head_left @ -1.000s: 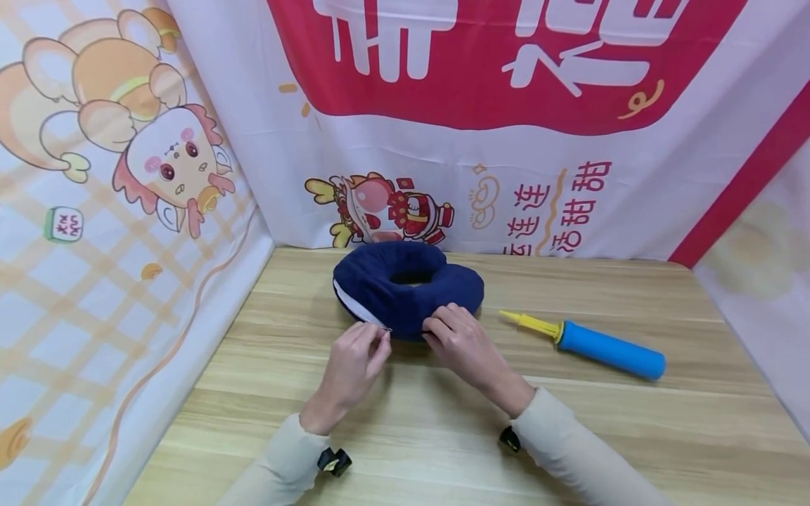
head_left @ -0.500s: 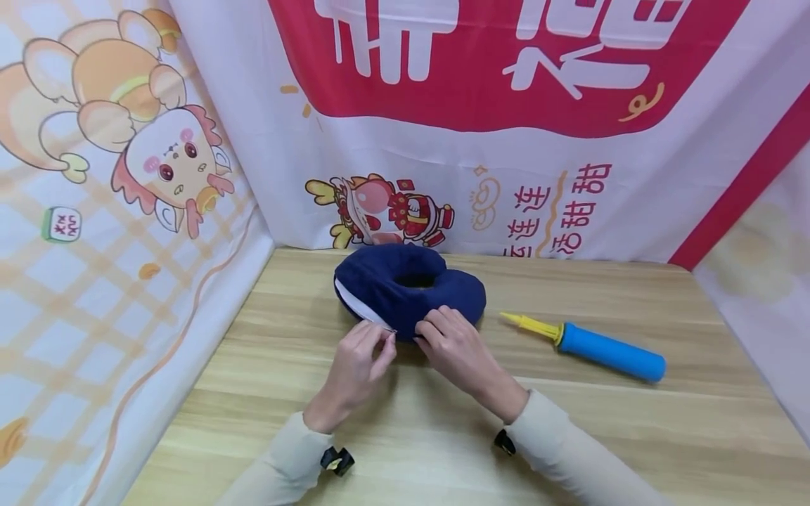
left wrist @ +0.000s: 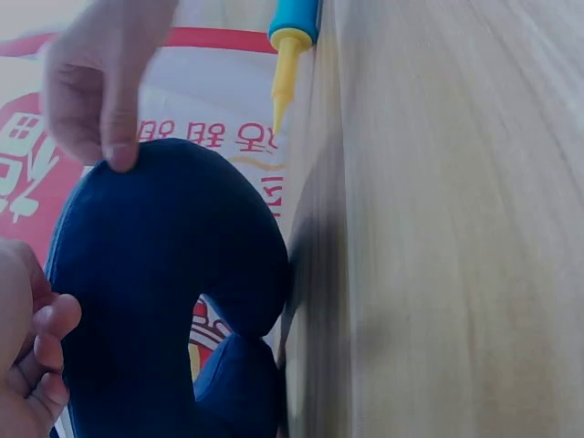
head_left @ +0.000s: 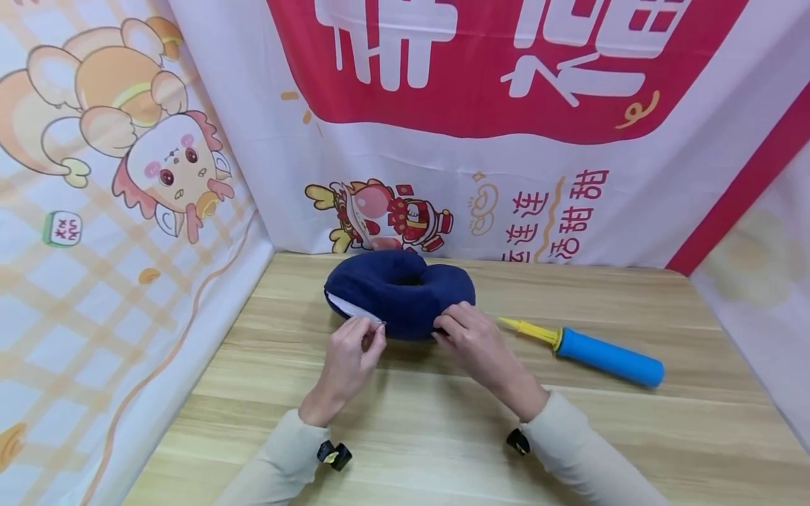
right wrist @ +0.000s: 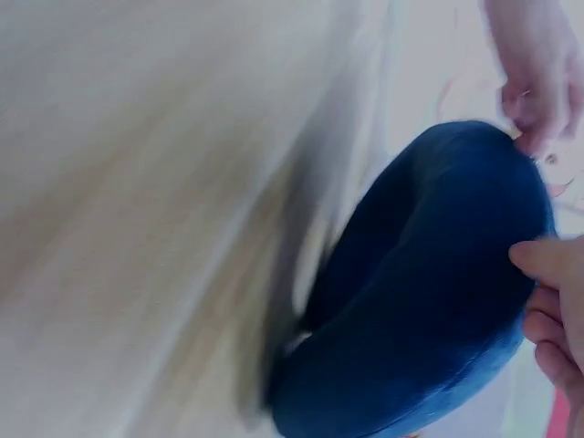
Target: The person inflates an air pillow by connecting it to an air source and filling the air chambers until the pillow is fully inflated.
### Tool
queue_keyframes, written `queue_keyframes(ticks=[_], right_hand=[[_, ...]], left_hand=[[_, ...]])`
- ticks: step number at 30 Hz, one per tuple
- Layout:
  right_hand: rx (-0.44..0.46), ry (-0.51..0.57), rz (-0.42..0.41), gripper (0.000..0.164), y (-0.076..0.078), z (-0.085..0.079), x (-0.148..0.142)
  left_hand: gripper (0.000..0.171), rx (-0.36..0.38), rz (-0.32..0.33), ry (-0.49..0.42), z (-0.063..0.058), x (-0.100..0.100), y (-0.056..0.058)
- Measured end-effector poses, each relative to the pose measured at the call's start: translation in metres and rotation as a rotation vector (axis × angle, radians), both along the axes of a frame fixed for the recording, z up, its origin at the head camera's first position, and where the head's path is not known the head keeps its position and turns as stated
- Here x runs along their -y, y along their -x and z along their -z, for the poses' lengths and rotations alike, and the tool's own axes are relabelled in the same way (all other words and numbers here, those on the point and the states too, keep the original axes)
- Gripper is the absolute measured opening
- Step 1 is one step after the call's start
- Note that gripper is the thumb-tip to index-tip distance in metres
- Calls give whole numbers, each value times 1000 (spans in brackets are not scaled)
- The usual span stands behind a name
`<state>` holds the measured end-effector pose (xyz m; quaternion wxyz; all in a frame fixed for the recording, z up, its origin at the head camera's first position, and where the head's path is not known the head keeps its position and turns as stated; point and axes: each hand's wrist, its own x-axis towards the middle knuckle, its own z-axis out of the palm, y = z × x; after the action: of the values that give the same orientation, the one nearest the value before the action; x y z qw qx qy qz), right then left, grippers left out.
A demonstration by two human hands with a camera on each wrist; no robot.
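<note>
A navy U-shaped neck pillow (head_left: 405, 302) lies on the wooden table, its zipped outer edge facing the person. Along its left side the zip gapes, baring a white strip (head_left: 350, 306). At the right end of that strip, the left hand (head_left: 350, 358) pinches a small zipper pull (head_left: 382, 323). Farther right, the right hand (head_left: 476, 344) grips the pillow's near edge between thumb and fingers. In the left wrist view, the right thumb presses on the navy fabric (left wrist: 173, 210); the right wrist view shows the same grip beside the pillow's curve (right wrist: 438, 274).
A blue hand pump (head_left: 610, 357) with a yellow nozzle (head_left: 531, 328) lies right of the pillow. Behind stands a white cloth backdrop (head_left: 392, 154) with red print. A patterned cloth (head_left: 126, 232) walls the left side. Both sleeves carry black wrist devices (head_left: 334, 455).
Over the last half second the pillow and left hand have shifted slightly left. The right hand has moved right along the pillow's edge, widening the space between the hands.
</note>
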<state>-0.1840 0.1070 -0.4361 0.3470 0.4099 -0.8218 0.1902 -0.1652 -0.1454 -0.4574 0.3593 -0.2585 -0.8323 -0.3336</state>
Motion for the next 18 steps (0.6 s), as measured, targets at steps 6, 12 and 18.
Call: queue_keyframes(ticks=[6, 12, 18], right_hand=[[-115, -88, 30, 26, -4, -13, 18], [-79, -99, 34, 17, -3, -12, 23], [-55, -33, -16, 16, -2, -9, 12]], left_hand=[[10, -18, 48, 42, -5, -9, -2], [10, -37, 64, 30, -5, -9, -4], [13, -43, 81, -42, -6, 4, -4]])
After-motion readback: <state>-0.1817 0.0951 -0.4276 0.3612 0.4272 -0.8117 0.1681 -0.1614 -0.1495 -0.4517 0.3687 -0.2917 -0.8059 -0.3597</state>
